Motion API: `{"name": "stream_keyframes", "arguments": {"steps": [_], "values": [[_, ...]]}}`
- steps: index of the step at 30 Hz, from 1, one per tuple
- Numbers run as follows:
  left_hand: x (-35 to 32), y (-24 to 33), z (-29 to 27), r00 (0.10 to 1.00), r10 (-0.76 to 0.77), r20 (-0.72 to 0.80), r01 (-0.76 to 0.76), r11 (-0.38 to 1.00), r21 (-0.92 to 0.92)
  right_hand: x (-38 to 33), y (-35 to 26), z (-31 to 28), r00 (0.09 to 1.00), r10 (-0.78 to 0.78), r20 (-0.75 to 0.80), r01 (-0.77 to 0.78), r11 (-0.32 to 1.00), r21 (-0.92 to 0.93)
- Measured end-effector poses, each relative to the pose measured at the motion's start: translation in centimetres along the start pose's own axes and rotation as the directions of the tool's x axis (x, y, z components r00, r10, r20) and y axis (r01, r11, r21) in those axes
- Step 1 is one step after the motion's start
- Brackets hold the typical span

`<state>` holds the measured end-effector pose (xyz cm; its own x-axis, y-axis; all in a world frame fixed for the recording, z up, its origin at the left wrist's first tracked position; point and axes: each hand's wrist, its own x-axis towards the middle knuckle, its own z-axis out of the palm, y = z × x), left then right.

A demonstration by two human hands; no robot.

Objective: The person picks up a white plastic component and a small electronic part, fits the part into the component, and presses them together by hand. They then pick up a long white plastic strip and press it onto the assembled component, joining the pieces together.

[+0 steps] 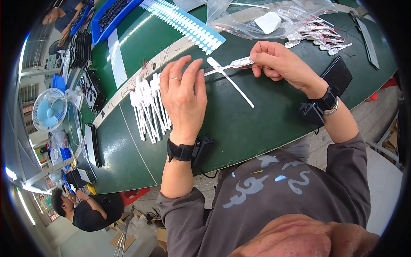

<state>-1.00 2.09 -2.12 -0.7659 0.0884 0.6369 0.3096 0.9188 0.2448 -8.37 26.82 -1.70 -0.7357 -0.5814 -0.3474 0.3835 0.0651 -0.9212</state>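
Note:
My right hand [274, 62] is closed in a pinch on a small white light strip [241, 63] with a flat rectangular head, thin red and dark wires and a narrow tail. The tail reaches left toward my left hand [184, 92], whose fingers are raised and apart; whether its thumb touches the tail is hard to see. Below the strip, a white stick [237, 91] with a wider head lies slanting on the green table [248, 132]. Just left of my left hand, a pile of similar white sticks [147, 107] lies side by side.
At the far right lie several white wired pieces [314, 36] beside a clear plastic bag [231, 17]. A blue-and-white sheet of cut-outs [188, 25] and a blue tray [113, 17] are farther back. A dark flat case [338, 77] lies near my right wrist; a fan [50, 110] stands left.

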Motion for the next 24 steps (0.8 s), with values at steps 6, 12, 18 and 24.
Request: {"name": "stream_keyframes", "arguments": {"steps": [6,12,18,24], "values": [[-0.3,1.1,0.0,0.998,0.053,0.045,-0.042,0.978,-0.204,0.1,0.0,0.2,0.996,0.067,0.059,-0.069,0.997,0.023],[0.0,1.7,-0.3,0.969,0.185,0.162,-0.142,0.958,-0.247,0.2,0.2,0.3,0.99,0.101,0.102,-0.104,0.994,0.031],[-0.6,1.1,0.3,0.971,0.175,0.163,-0.128,0.957,-0.262,0.1,0.1,0.2,0.987,0.109,0.116,-0.111,0.994,0.008],[-0.6,1.3,0.2,0.973,0.113,0.199,-0.049,0.952,-0.304,-0.1,0.1,0.3,0.988,0.094,0.125,-0.09,0.995,-0.034]]}}
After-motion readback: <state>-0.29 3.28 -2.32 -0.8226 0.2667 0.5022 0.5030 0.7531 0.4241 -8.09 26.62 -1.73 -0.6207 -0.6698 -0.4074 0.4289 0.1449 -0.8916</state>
